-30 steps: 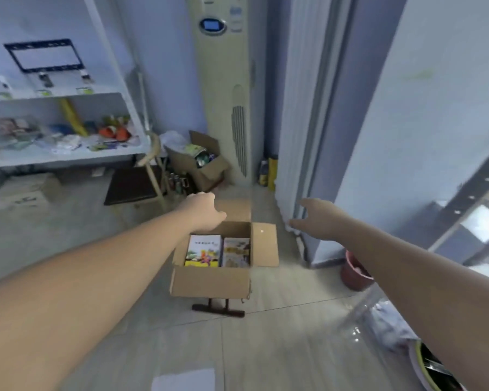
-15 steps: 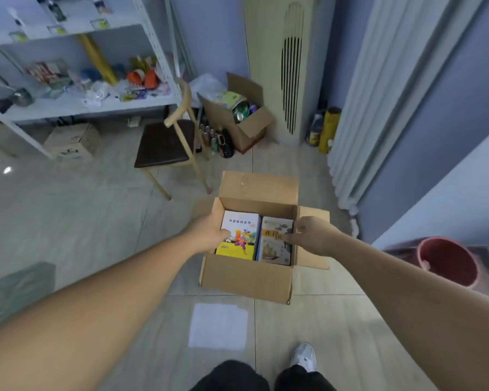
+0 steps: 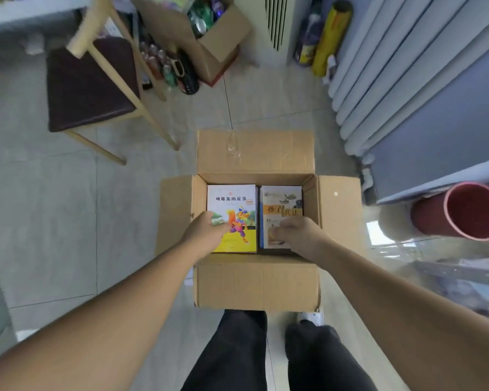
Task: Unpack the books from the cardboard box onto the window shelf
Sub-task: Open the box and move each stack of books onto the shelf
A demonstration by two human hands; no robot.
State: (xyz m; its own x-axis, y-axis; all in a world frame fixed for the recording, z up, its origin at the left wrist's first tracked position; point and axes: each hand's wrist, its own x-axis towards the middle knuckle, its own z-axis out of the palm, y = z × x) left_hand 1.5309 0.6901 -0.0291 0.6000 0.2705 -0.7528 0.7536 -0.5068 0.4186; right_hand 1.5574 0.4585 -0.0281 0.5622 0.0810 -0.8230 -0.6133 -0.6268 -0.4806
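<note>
Floor (image 3: 54, 221): pale tiles lie under everything you see.
Curtain (image 3: 384, 69): long pale folds hang at the far right, near the box's right flap.
Chair (image 3: 88, 83): a wooden chair with a dark seat stands far left, well apart from your box.
Cardboard box (image 3: 257, 283): it sits on the floor right in front of your legs (image 3: 237, 351). All four flaps are folded out, so the top is open and nothing covers the books.
Other box (image 3: 206, 35): a second open box stands far off by the chair, full of bright things. Dark bottles (image 3: 164, 66) stand just beside it.
Red bucket (image 3: 460, 211): it lies tipped on its side to the right of your box, apart from it.
Yellow roll (image 3: 331, 38): it leans at the far wall, near the curtain.
Yellow book (image 3: 233, 204): it lies flat on the left side inside the box, cover up, with a cartoon animal on it.
Tan book (image 3: 281, 201): it lies flat on the right side inside the box, touching the yellow book's edge.
Left hand (image 3: 206, 232): your hand is down in the box, resting on the yellow book's near left corner. You can't tell if the fingers grip it or just touch it.
Right hand (image 3: 297, 232): your hand lies on the lower part of the tan book with the fingers curled. You can't tell if it has hold of the book.
</note>
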